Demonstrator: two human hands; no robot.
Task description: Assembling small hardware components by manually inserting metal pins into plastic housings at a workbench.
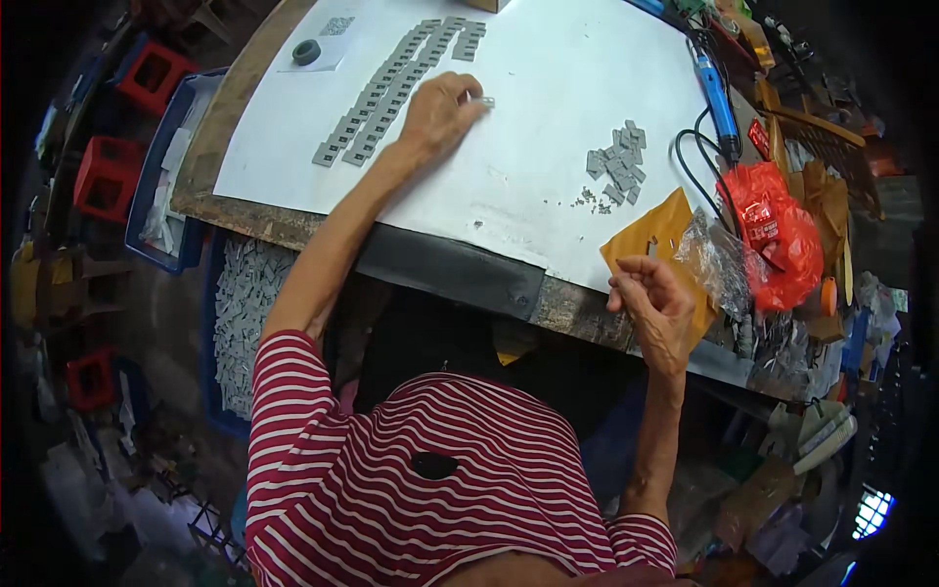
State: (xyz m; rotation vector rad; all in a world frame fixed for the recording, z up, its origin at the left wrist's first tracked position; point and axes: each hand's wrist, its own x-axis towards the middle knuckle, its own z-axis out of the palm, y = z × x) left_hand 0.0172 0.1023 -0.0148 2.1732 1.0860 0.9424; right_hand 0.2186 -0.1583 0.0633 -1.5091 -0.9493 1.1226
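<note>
My left hand [438, 119] is over the white sheet [528, 147], its thumb and fingertips closed on a small flat grey piece [487, 101]. Beside it, similar grey pieces [391, 93] with dark square marks lie overlapped in slanting rows. A loose heap of grey pieces [618, 161] sits farther right, with tiny metal parts [589, 202] scattered at its near side. Above the orange-yellow envelope [675, 220] at the table's near right edge, my right hand [657, 305] has its fingers curled and the thumb against them. Whatever it may hold is too small to make out.
A blue corded electric screwdriver [717, 98] lies at the right, near a red plastic bag [778, 235] and crumpled transparent plastic [714, 256]. At the upper left sits a dark round roll [306, 52]. Below the table's left side stands a blue crate filled with grey pieces [245, 313].
</note>
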